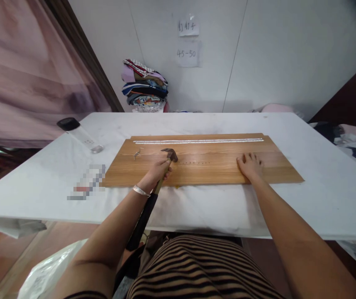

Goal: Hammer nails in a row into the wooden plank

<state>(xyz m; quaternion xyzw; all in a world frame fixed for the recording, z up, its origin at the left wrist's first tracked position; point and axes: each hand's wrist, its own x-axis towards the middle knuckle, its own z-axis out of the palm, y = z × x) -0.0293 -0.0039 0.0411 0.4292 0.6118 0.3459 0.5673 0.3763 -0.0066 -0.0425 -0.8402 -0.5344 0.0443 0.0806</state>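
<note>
My left hand (158, 172) is wrapped round the neck of a claw hammer (170, 154), just below its rusty metal head. The hammer's black grip slants down past my wrist toward the table's front edge. Under the head lies a wooden board (221, 174) with a row of small nails or dark marks (194, 162) along its middle. My right hand (251, 166) rests on the board to the right of that row, palm down with the fingers spread. A few loose nails (137, 154) lie at the board's left.
Two white strips (198, 141) run along the board's far side. A clear bottle with a black lid (81, 135) lies to the left on the white table (327, 199), near a blurred-out flat item (87, 182). Folded clothes (145, 85) are stacked beyond the table.
</note>
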